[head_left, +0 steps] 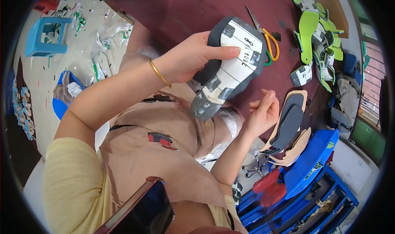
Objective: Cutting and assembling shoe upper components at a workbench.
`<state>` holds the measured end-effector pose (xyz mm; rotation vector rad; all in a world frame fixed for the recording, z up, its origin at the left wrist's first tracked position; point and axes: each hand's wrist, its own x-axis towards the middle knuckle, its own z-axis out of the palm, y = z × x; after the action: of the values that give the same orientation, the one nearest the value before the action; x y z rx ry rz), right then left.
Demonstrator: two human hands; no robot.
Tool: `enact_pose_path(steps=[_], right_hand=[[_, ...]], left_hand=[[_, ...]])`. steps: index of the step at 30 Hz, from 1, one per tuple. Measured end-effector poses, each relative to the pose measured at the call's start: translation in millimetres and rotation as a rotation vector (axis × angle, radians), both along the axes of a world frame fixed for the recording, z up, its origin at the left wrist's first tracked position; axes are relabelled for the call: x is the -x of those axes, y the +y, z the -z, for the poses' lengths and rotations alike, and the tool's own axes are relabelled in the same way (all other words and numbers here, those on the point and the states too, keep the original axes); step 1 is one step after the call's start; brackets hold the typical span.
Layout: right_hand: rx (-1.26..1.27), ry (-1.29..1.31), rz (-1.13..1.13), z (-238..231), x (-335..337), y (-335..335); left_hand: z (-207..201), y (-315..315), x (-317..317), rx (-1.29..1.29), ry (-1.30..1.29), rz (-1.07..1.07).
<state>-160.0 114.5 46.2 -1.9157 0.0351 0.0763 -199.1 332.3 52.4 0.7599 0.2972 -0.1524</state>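
My left hand (187,55), with a gold bangle at its wrist, grips a shoe insole (230,65) by its edge, thumb pressed on the white face. This face is white with dark patches and printed marks. A thick dark grey layer shows along its rim. The insole is held tilted above my lap, at the table's edge. Lower and to the right, my right hand (265,108) hovers apart from the insole, fingers curled in and their tips close together. Whether anything small is between them is hidden. Scissors (269,40) with orange handles lie beyond the insole on the maroon table (185,5).
Green-and-white insoles (307,32) are piled at the table's far right. Dark grey and tan insole pieces (288,123) lie stacked beside my right hand. A blue tray (314,164) stands at lower right. A light-blue stool (47,36) and scraps are on the floor at left.
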Motion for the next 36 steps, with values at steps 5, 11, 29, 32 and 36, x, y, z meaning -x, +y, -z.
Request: enact_pose_path(steps=[5,11,29,32,36], right_hand=[[0.374,-0.203,-0.399,-5.2,31.7,47.5],[-0.312,0.247,-0.363,10.6,30.6,37.6],[-1.224,0.313,-0.432,-24.4,23.2,17.6],[-1.3,0.399,-0.47,-13.2,26.5,10.4],[-1.18,0.348,-0.461,0.8,41.9,-2.4]], left_hand=[[10.7,-25.6,-4.2,-0.218,-0.014,-0.176],[4.3,-16.0,-1.1,-0.601,-0.03,0.111],[10.1,-32.8,16.5,0.281,-0.181,0.288],[-3.3,-20.8,14.9,0.253,-0.016,0.349],[-4.1,-29.2,9.2,-0.029,0.078,0.197]])
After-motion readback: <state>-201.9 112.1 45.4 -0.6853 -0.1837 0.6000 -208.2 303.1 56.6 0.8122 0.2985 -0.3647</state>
